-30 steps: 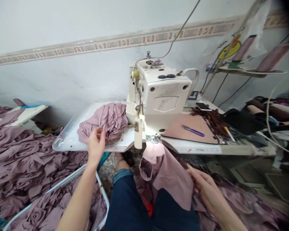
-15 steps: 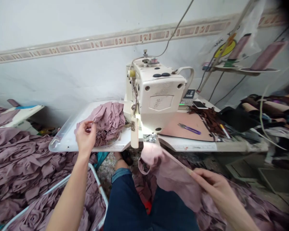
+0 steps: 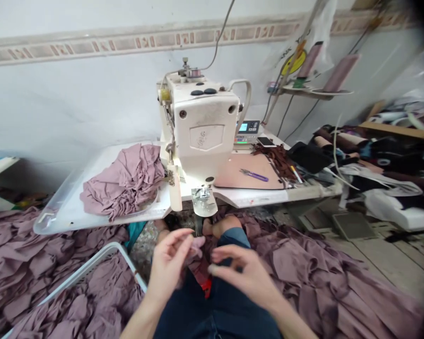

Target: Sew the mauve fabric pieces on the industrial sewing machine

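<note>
Over my lap, my left hand (image 3: pixel 171 261) is closed, thumb against fingers, on a small mauve fabric piece (image 3: pixel 197 247). Facing it, my right hand (image 3: pixel 247 273) has thumb and fingers apart, with nothing visible between them. Both hands are below the white sewing machine (image 3: pixel 207 125), whose small metal plate (image 3: pixel 205 205) juts out bare at the table edge. To the left of the machine lies a heap of mauve fabric pieces (image 3: pixel 123 181) on the table (image 3: pixel 106 157).
Purple thread snips (image 3: pixel 254 175) rest on a tan mat (image 3: pixel 229 172) beside a phone (image 3: pixel 266 141). A basket (image 3: pixel 127 259) of mauve fabric stands at lower left. More mauve fabric (image 3: pixel 314 273) lies at right. Thread cones (image 3: pixel 341 73) stand on a rack.
My left hand has left the heap and come to my lap. My right hand has let go of the long mauve fabric and moved left. The view has turned right.
</note>
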Action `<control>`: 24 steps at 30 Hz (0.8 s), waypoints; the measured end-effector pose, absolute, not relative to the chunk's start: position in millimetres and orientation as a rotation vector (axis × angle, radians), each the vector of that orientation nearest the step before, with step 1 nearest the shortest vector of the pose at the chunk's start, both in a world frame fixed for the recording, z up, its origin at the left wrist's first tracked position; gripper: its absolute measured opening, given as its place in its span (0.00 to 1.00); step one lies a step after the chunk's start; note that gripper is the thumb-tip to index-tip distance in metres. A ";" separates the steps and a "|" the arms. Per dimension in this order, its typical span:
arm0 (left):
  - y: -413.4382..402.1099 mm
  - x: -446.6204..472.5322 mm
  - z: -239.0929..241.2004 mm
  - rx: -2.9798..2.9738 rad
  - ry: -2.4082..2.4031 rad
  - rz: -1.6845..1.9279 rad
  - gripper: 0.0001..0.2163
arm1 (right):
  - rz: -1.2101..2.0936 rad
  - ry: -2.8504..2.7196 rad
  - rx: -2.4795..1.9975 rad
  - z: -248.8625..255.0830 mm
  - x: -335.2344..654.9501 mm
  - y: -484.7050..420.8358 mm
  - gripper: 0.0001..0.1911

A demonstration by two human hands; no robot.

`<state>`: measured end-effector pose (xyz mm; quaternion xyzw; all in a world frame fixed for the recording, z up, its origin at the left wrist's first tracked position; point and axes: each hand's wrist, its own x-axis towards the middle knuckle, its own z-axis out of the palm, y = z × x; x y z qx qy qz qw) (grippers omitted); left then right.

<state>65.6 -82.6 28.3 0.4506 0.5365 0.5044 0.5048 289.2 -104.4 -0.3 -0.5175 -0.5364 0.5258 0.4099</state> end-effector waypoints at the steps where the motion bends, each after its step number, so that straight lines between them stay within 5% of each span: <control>1: -82.4 70.7 18.9 1.112 1.271 1.179 0.19 | 1.424 -1.369 -1.216 -7.5 266.3 -105.8 0.23; 7: -69.9 51.0 3.3 1.424 1.297 1.025 0.16 | 1.556 -1.365 -1.117 -24.3 239.6 -86.3 0.27; 12: -60.3 32.4 12.7 1.754 1.189 0.617 0.12 | 1.582 -1.583 -1.191 -3.8 288.4 -61.7 0.21; 24: -54.0 57.0 -0.2 1.427 1.122 0.812 0.18 | 1.419 -1.366 -1.279 1.7 309.1 -47.7 0.24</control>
